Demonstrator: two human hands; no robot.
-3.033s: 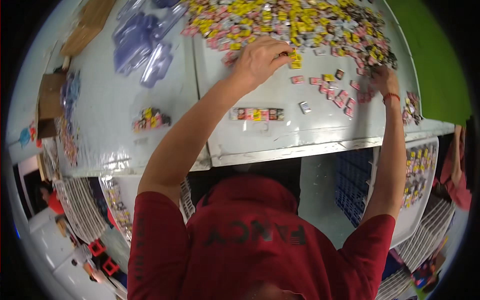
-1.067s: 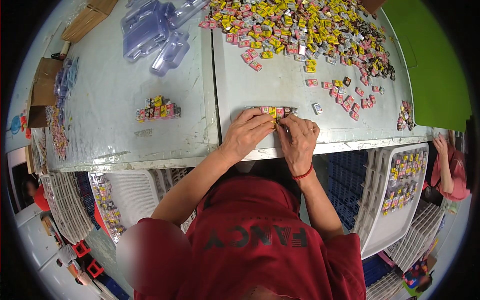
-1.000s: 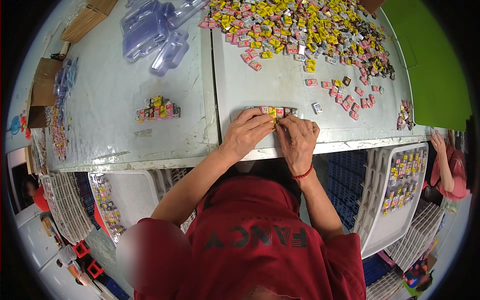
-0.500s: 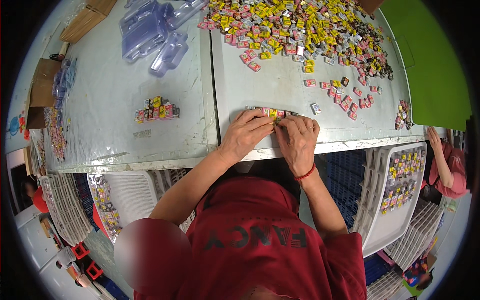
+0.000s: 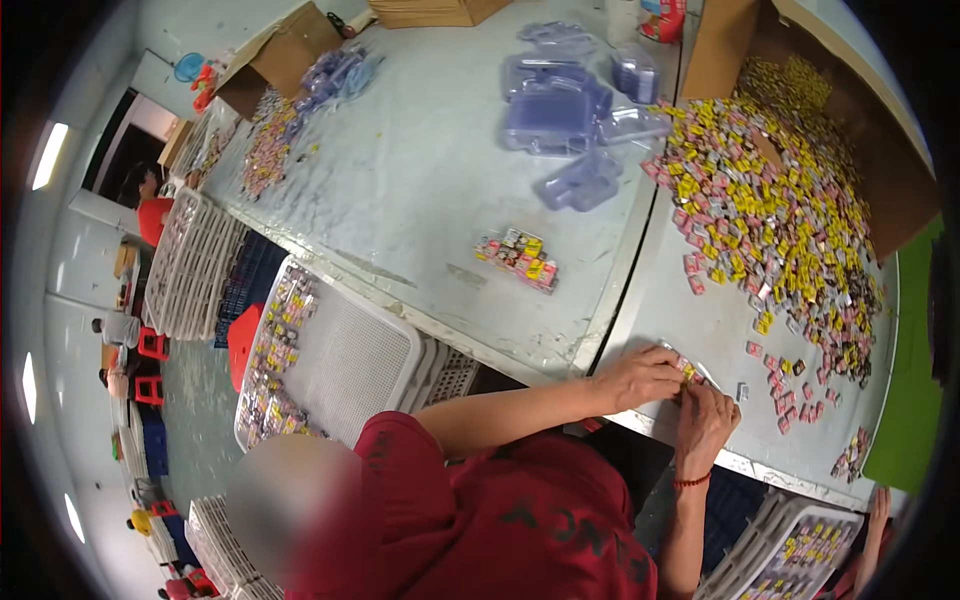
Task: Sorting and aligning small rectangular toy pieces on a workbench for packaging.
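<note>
At the table's front edge, a short row of small pink, yellow and white wrapped blocks (image 5: 688, 368) lies between my two hands. My left hand (image 5: 645, 378) is closed over its left end, fingers bent and pressed against the blocks. My right hand (image 5: 706, 420), with a red bead bracelet at the wrist, pinches the other end. My fingers cover much of the row. One loose pale block (image 5: 743, 391) lies just right of my right hand. To the left, beyond the table seam, sits a stacked group of similar blocks (image 5: 517, 258).
A large heap of blocks (image 5: 770, 200) spills from a cardboard box (image 5: 722, 48) at the far right. Clear plastic trays (image 5: 555, 118) lie behind the stack. A white mesh tray (image 5: 350, 345) bearing block groups stands below the table at left. Another person's hand (image 5: 878, 508) shows at right.
My view has swung to the left, so the table and hands now appear further right and tilted. Both hands remain on the row of blocks, with slightly shifted fingers.
</note>
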